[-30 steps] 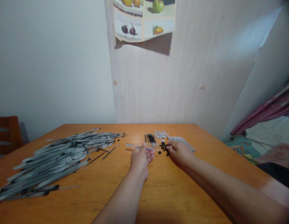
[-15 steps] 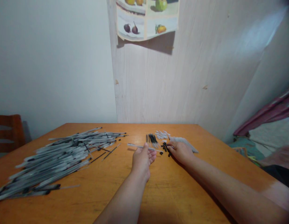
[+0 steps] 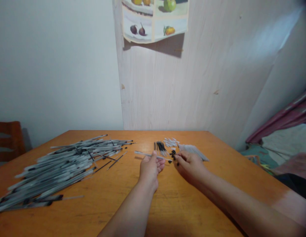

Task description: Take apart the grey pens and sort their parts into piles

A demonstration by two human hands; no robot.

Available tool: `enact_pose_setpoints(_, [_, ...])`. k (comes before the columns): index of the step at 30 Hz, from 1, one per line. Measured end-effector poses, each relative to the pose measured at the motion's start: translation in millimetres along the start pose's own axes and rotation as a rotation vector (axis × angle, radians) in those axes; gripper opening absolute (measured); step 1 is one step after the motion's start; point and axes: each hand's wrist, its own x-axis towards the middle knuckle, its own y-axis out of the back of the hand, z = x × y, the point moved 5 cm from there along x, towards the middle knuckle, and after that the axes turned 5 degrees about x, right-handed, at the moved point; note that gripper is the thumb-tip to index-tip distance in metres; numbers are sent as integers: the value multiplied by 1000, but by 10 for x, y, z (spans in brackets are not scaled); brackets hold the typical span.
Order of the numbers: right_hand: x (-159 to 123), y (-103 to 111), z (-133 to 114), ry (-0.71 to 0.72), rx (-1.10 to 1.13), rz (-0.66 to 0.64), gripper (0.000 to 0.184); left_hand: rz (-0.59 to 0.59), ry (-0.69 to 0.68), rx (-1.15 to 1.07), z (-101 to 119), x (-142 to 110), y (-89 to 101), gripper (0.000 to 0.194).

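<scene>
My left hand (image 3: 150,166), palm turned up, is closed on a clear pen barrel (image 3: 141,153) between thumb and fingers; the barrel lies across the hand, pointing right. Close by, my right hand (image 3: 192,166) pinches at the edge of a small heap of black pen plugs (image 3: 173,153). A dark piece shows at its fingertips, apparently one plug, partly hidden by the thumb. One black plug (image 3: 170,161) lies by itself between the hands. Beyond my left hand sits a row of dark pen refills (image 3: 161,147).
A large pile of pens (image 3: 66,164) covers the table's left side, with loose refills (image 3: 117,160) at its edge. Small whitish pieces (image 3: 170,142) and a bundle of clear tubes (image 3: 194,152) lie at the back right. A chair (image 3: 9,140) stands at left.
My right hand has drawn slightly left and nearer to me, its fingertips now left of where they were among the black plugs. My left hand keeps the pen barrel almost still.
</scene>
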Motion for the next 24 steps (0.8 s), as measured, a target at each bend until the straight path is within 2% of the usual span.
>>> enact_pose_setpoints(4, [-99,-102,-180,79,187,-90,28,-4,-2,13,-2,-11,-7,35])
enact_pose_setpoints(8, [-151,-111,-251,84,249,-79,27,-4,-5,24,0,-17,-12,33])
enact_pose_setpoints(19, [-199,-133,-252,37,235,-49,18,-15,-17,53,11,-2,-4,31])
enact_pose_setpoints(24, [-206,3,-203,12,167,-30,18,36,-48,10,110,59,90,34])
